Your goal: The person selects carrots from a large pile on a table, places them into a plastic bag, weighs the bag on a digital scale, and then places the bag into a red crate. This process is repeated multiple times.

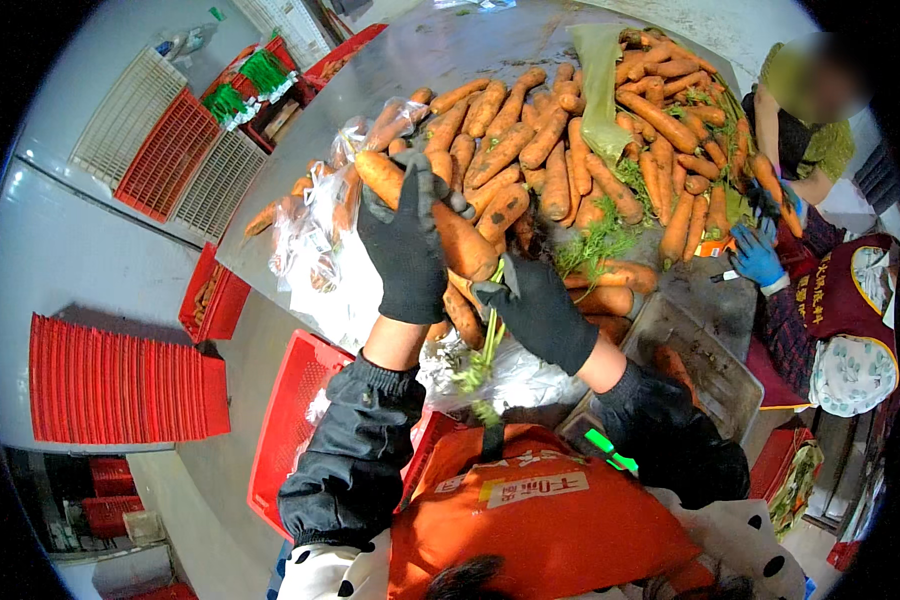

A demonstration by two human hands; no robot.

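Observation:
My left hand (409, 244), in a black glove, is closed around a large carrot (461, 240) whose rounded end sticks out past the fingers. My right hand (536, 307), gloved alike, pinches green carrot stalks (491, 330) at the carrot's top end, just right of my left hand. Leafy ends hang down towards my apron. Beyond both hands lies a heap of soil-marked carrots (499, 154) on a metal table (375, 71). Clear plastic bags with carrots (322, 240) lie to the left of my left hand.
A red crate (289, 420) stands below the table's near edge. A grey tray (746, 382) holding a carrot lies by my right forearm. A yellowish plastic sheet (598, 97) crosses the heap. Two people are at the right; blue-gloved hands (757, 255) are near the carrots. Stacked red crates (127, 382) stand left.

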